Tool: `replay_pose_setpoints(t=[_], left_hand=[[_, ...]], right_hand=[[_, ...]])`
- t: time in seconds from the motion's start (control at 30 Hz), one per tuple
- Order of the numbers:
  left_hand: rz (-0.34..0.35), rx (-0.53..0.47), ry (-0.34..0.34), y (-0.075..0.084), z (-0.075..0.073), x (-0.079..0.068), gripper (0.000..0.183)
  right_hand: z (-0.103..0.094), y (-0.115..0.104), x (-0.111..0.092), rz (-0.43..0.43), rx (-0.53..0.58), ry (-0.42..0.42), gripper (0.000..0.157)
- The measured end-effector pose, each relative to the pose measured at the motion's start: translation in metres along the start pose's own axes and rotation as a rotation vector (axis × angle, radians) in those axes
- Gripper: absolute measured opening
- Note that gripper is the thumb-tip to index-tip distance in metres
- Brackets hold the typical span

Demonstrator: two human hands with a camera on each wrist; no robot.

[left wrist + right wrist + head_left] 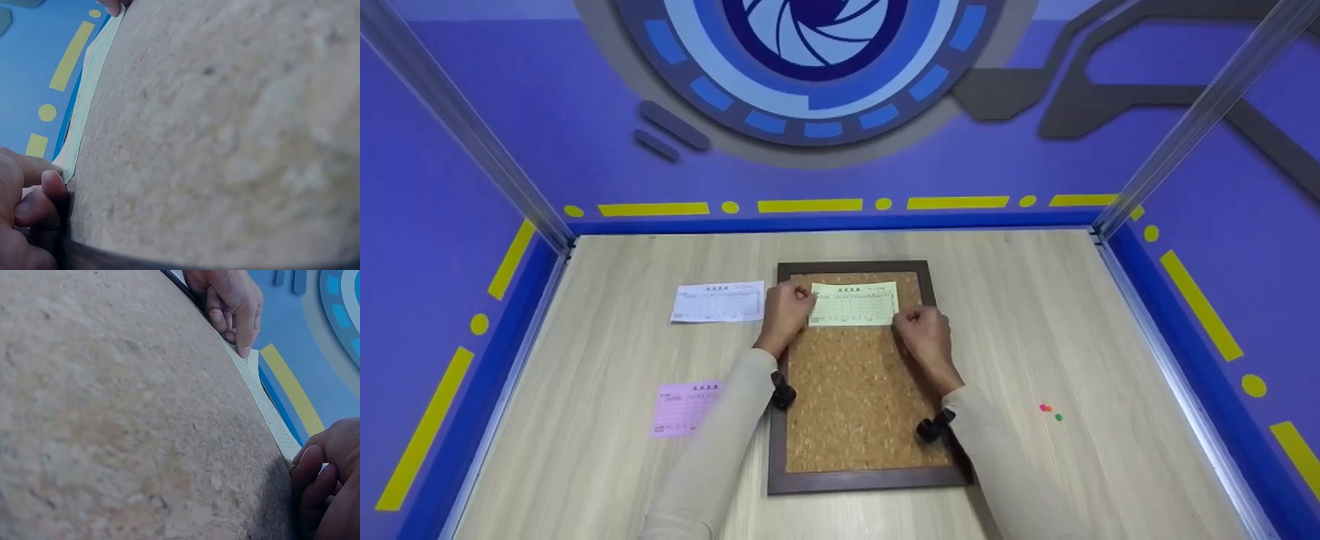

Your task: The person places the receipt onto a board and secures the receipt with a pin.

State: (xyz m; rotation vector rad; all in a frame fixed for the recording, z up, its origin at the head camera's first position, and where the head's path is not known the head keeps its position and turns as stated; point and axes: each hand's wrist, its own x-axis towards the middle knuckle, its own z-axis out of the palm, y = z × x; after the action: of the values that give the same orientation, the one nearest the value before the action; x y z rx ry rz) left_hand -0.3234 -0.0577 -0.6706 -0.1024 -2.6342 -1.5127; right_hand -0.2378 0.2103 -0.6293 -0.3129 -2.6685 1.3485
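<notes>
While our left hand (788, 309) and right hand (928, 334) pinch the yellow slip (853, 305), uneven pulling could skew it on the corkboard (851, 405).

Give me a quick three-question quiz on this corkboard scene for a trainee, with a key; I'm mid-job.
1. Multiple choice: where is the small green dot?
A) On the corkboard
B) Left of the corkboard
C) Right of the corkboard

2. True or false: in the head view, the left sleeve hides part of the pink form.

3. Short answer: what colour is the printed form that the left grip and right grip pinch at its sides?

Key: 1. C. 2. True. 3. Pale yellow-green.
</notes>
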Motion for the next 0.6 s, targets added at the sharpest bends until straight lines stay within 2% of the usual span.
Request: replay_pose_setpoints(t=[0.2, 0.43, 0.5, 0.6], left_hand=[[0.041, -0.013, 0.01, 0.013, -0.004, -0.004, 0.008], [0.023, 0.007, 0.022, 0.028, -0.01, -0.015, 0.01], [0.038, 0.008, 0.024, 0.028, -0.01, -0.015, 0.009], [0.073, -0.008, 0.045, 0.019, -0.007, -0.014, 0.009]], right_hand=[[-0.002, -0.001, 0.003, 0.015, 0.004, -0.013, 0.026], [0.001, 0.0, 0.003, 0.025, 0.008, -0.032, 0.029], [0.0, 0.0, 0.002, 0.018, 0.007, -0.026, 0.029], [0.001, 0.001, -0.001, 0.008, 0.012, -0.02, 0.028]])
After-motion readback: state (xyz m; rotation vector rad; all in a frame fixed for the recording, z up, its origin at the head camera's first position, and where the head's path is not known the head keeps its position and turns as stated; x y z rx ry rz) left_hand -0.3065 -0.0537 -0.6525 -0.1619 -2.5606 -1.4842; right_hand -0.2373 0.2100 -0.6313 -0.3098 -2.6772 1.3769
